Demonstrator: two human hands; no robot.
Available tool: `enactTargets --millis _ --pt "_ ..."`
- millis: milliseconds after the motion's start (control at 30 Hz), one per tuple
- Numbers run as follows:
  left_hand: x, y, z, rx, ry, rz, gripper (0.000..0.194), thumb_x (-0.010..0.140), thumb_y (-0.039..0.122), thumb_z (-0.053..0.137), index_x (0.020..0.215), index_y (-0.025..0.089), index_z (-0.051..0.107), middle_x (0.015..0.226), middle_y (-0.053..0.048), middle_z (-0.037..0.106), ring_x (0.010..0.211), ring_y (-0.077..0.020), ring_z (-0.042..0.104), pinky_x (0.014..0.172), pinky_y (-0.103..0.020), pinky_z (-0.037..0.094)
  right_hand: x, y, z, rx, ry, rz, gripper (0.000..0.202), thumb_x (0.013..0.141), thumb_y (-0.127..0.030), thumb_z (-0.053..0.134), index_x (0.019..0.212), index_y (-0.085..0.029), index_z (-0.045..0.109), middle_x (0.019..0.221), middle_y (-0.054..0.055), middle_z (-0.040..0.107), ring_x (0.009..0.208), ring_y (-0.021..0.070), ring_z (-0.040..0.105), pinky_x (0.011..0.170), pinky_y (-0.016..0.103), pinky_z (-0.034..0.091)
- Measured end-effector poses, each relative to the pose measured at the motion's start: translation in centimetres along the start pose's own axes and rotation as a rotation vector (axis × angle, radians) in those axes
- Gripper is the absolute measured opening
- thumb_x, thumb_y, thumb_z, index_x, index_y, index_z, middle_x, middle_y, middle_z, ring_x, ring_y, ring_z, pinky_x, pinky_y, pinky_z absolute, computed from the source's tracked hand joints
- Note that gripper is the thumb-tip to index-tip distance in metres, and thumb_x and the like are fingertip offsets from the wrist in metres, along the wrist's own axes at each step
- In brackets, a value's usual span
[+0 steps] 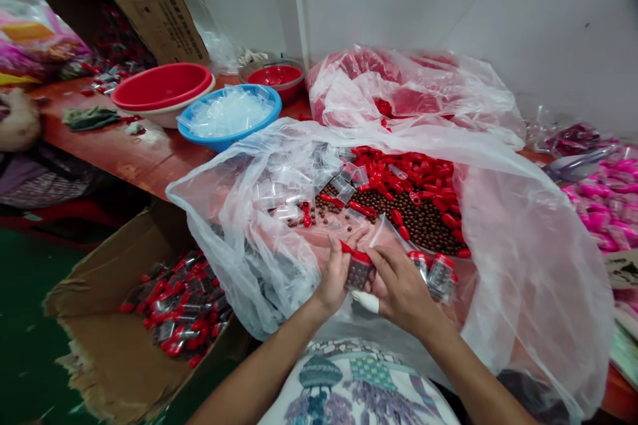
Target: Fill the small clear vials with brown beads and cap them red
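Observation:
A small clear plastic container with brown balls inside and a red cap is held between my two hands. My left hand grips its left side, with fingers at the red cap. On the other side, my right hand closes on the cap's right end; a white covering wraps one of its fingers. Beyond my hands, brown balls, loose red caps and empty clear containers lie in an open translucent plastic bag. Several filled containers with red caps sit just right of my right hand.
A cardboard box at lower left holds many red-capped containers. Behind stand a blue basin of clear plastic pieces, a red basin and a tipped carton. Pink pieces lie at right. Another person's arm shows at far left.

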State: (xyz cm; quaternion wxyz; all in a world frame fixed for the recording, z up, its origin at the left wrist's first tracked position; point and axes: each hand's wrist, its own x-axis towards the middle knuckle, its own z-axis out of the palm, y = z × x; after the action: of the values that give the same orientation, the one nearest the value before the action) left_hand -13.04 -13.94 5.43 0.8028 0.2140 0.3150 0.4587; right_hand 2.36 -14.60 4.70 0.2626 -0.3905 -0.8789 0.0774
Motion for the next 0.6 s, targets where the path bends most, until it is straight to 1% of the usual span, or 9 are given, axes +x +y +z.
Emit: enactTargets --millis 100,167,267,333,400,467,533,600 --pt "-0.5 0.0 -0.1 -0.010 -0.028 -0.049 0.089 0.073 0.079 0.021 0.138 0.020 0.038 0.078 -0.007 0.065 0.069 -0.0174 0.061 0.064 -0.027 0.045 -0.2 0.3 -0.4 0.057 0.029 0.007 0.069 0.077 -0.040 0.060 0.136 -0.016 0.033 0.116 0.017 0.053 0.106 0.0298 0.052 0.087 0.045 0.046" --pt "-0.8 -0.1 -0.2 -0.003 -0.026 -0.073 0.089 0.073 0.080 0.020 0.138 0.022 0.038 0.082 -0.007 0.066 0.070 -0.0178 0.061 0.065 -0.027 0.046 -0.4 0.4 -0.5 0.087 0.051 0.039 0.072 0.076 -0.042 0.060 0.137 -0.016 0.032 0.115 0.017 0.053 0.104 0.0292 0.053 0.086 0.044 0.046" --pt "-0.9 -0.1 -0.1 0.001 -0.021 -0.091 0.081 0.077 0.075 0.028 0.137 0.022 0.040 0.083 -0.007 0.067 0.071 -0.0180 0.062 0.067 -0.028 0.046 -0.7 0.4 -0.6 0.066 0.077 0.027 0.071 0.076 -0.037 0.059 0.137 -0.016 0.031 0.114 0.017 0.054 0.103 0.0293 0.053 0.084 0.044 0.047" --pt "-0.7 0.1 0.2 -0.002 -0.008 -0.104 0.071 0.080 0.067 0.037 0.134 0.020 0.043 0.081 -0.007 0.067 0.069 -0.0182 0.063 0.067 -0.029 0.046 -1.0 0.5 -0.4 0.017 0.060 -0.027 0.068 0.076 -0.029 0.056 0.138 -0.016 0.030 0.114 0.016 0.055 0.104 0.0296 0.052 0.086 0.045 0.045" --pt "-0.5 0.3 0.5 0.001 0.030 -0.121 0.062 0.082 0.057 0.044 0.130 0.018 0.048 0.077 -0.006 0.067 0.065 -0.0178 0.063 0.064 -0.029 0.047 -1.2 0.5 -0.3 -0.016 0.025 -0.057 0.068 0.075 -0.020 0.053 0.139 -0.015 0.029 0.115 0.016 0.054 0.106 0.0294 0.050 0.089 0.047 0.042" --pt "-0.4 0.4 0.7 0.017 0.083 -0.107 0.053 0.082 0.048 0.049 0.124 0.016 0.053 0.072 -0.005 0.067 0.061 -0.0174 0.062 0.061 -0.028 0.047 -1.4 0.3 -0.1 -0.017 0.038 -0.032 0.070 0.073 -0.017 0.052 0.138 -0.013 0.028 0.118 0.017 0.051 0.112 0.0298 0.047 0.093 0.049 0.039" --pt "-0.4 0.2 0.9 0.051 0.130 -0.065 0.048 0.081 0.043 0.051 0.119 0.015 0.056 0.069 -0.004 0.066 0.060 -0.0171 0.062 0.060 -0.027 0.047 -1.3 0.1 0.0 -0.014 0.089 0.012 0.071 0.072 -0.019 0.054 0.137 -0.011 0.027 0.122 0.018 0.048 0.117 0.0305 0.043 0.095 0.049 0.038" --pt "-0.3 -0.2 0.9 0.104 0.176 -0.033 0.044 0.081 0.044 0.052 0.114 0.015 0.058 0.067 -0.003 0.066 0.061 -0.0172 0.062 0.060 -0.027 0.046 -1.0 -0.1 -0.1 -0.016 0.096 0.029 0.073 0.072 -0.025 0.057 0.137 -0.010 0.026 0.125 0.019 0.046 0.119 0.0310 0.040 0.096 0.049 0.036"
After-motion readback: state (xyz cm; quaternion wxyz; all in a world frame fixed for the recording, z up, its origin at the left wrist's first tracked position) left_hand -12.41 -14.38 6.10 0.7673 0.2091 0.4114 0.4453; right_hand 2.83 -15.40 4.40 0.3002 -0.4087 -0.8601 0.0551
